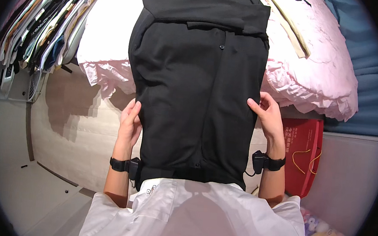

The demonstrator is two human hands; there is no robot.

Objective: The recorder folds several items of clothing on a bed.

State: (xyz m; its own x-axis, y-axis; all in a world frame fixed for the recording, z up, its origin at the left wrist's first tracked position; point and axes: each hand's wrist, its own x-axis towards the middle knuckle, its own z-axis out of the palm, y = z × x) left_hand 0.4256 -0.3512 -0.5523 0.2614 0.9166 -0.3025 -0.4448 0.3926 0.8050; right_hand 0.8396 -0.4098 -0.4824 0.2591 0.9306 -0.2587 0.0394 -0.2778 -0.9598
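Note:
A black buttoned jacket [180, 94] stretches from the bed down to my waist. Its sleeves [203, 12] are folded across the far end, and a small round button [222, 47] shows below them. My left hand [130, 122] grips the left edge of the cloth, thumb on top and fingers mostly behind. Opposite it, my right hand [268, 117] pinches the right edge between thumb and fingers. The near end of the jacket rests against my white shirt [198, 217].
Ahead is a bed with a pink ruffled cover [313, 74]; beige folded fabric [289, 26] lies on it. Clothes on hangers [47, 26] crowd the left. A red paper bag [300, 152] with yellow cord handles stands at right, near a plastic-wrapped bundle [320, 235].

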